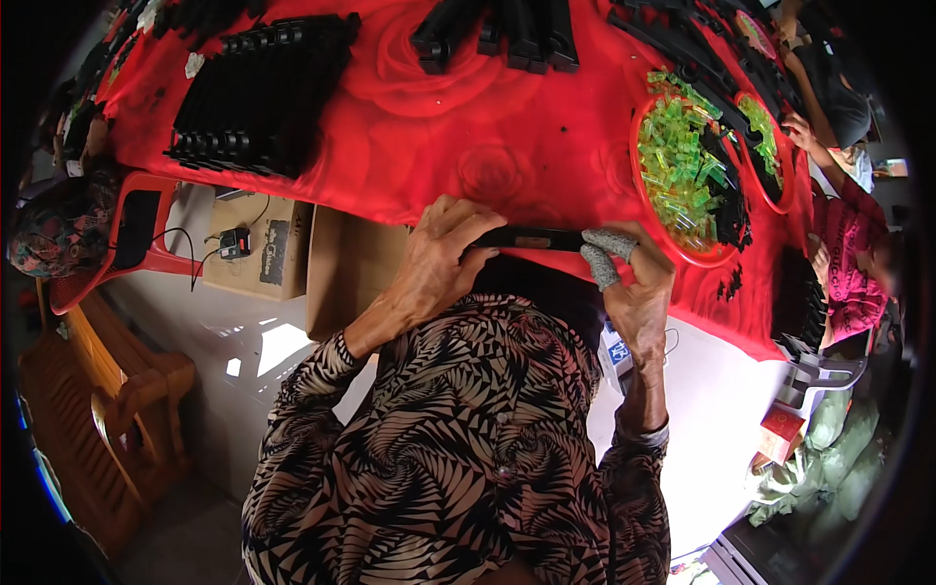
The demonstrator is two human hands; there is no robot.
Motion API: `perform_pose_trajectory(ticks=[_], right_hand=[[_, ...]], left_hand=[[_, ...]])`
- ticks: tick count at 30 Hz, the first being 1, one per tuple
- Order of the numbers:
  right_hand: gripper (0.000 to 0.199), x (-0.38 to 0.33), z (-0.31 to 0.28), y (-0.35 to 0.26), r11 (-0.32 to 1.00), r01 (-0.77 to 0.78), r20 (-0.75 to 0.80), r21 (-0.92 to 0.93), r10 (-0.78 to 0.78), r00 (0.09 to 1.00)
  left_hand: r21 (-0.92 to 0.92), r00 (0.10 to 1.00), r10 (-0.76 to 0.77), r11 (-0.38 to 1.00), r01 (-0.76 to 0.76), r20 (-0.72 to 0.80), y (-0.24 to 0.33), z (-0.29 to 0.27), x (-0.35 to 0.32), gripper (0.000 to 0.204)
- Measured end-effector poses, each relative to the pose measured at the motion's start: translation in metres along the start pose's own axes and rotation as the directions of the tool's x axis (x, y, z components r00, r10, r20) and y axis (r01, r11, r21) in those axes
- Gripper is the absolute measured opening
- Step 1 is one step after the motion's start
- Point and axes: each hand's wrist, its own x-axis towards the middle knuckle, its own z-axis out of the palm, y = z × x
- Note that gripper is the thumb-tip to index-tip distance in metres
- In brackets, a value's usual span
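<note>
Two hands: both grip one long black plastic strip at the middle of the frame, just over the near edge of the red rose-print tablecloth.
Left hand: curled around the strip's left end, fingers folded over its top, thumb beneath; the strip runs out to the right from under the fingertips.
Right hand: pinches the strip's right end; the fingers wear grey knitted finger cots, and the strip ends against them.
Strip: lies level between the two hands, its middle bare, with a brownish patch on its face.
Red bowl: right of the right hand, filled with small translucent green plastic pieces and some black parts.
Stacked black strips: upper left of the frame, well apart from the hands.
More black strips: top centre.
Another person: at the right edge, in a pink top, beside a second bowl of green pieces.
Cardboard box: below the table edge, left of the left hand.
</note>
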Motion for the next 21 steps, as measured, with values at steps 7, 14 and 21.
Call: perform_pose_trajectory(ticks=[7, 14, 21], right_hand=[[0.022, -0.01, 0.009, -0.005, 0.997, 0.049, 0.175, -0.065, -0.037, 0.984], [0.037, -0.023, 0.019, -0.015, 0.983, 0.094, 0.329, -0.156, -0.038, 0.943], [0.024, -0.023, 0.026, -0.015, 0.933, 0.219, 0.379, -0.285, -0.1, 0.92]], left_hand=[[-0.038, 0.997, -0.047, 0.998, 0.044, -0.061, 0.01, 0.0, -0.027, 0.045], [-0.026, 0.989, -0.049, 0.999, 0.046, -0.137, 0.009, 0.018, -0.047, 0.047], [-0.057, 0.991, -0.037, 0.998, 0.03, -0.126, 0.01, 0.02, -0.05, 0.047]])
